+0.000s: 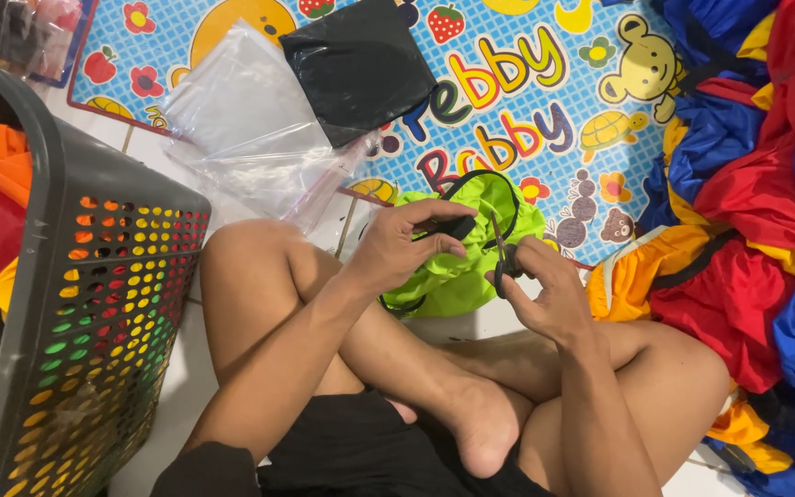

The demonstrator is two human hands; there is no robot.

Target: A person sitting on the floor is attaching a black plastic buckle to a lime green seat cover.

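A lime-green garment (457, 267) is spread just beyond both grips. Its black strap (457, 225) is pinched in the left hand (407, 244), fingers closed. Black scissors (501, 262) are clasped by the right hand (545, 290), long axis upright, blades pointing away toward the strap.

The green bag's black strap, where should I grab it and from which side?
Grip the strap at the top of its loop, coming from above. There it arches free over the green bag, while its lower ends sit under the left hand and beside the scissors in the right hand.
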